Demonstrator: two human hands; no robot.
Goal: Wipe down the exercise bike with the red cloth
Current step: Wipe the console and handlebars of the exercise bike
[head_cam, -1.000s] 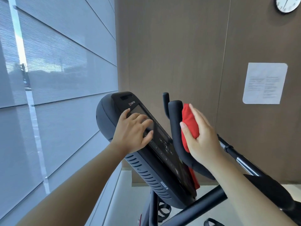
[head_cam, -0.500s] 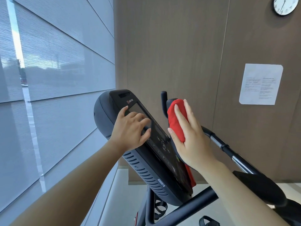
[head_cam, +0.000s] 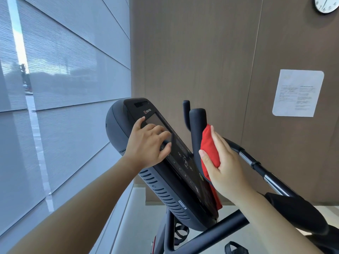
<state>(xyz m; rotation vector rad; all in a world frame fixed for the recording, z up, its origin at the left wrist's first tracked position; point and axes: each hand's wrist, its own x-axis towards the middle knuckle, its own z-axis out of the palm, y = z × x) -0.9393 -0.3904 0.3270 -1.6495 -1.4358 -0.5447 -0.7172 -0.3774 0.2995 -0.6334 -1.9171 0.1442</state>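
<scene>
The exercise bike's dark console (head_cam: 126,114) fills the middle of the head view, tilted, with its screen and buttons facing me. My left hand (head_cam: 148,143) rests flat on the screen, fingers spread, holding nothing. A black upright handlebar grip (head_cam: 197,121) stands just right of the console. My right hand (head_cam: 225,165) presses the red cloth (head_cam: 209,145) against the right side of that grip, a little below its rounded top. A tail of the cloth hangs down behind the console's lower edge.
A second thin black grip (head_cam: 186,110) rises behind the first. A black and chrome handlebar tube (head_cam: 256,164) runs down to the right. Window blinds (head_cam: 64,88) cover the left. A brown wall (head_cam: 201,52) with a paper notice (head_cam: 297,92) and a clock (head_cam: 326,4) stands behind.
My right hand slid the red cloth up to the top of the grip, then back down its side. My left hand stayed on the console screen.
</scene>
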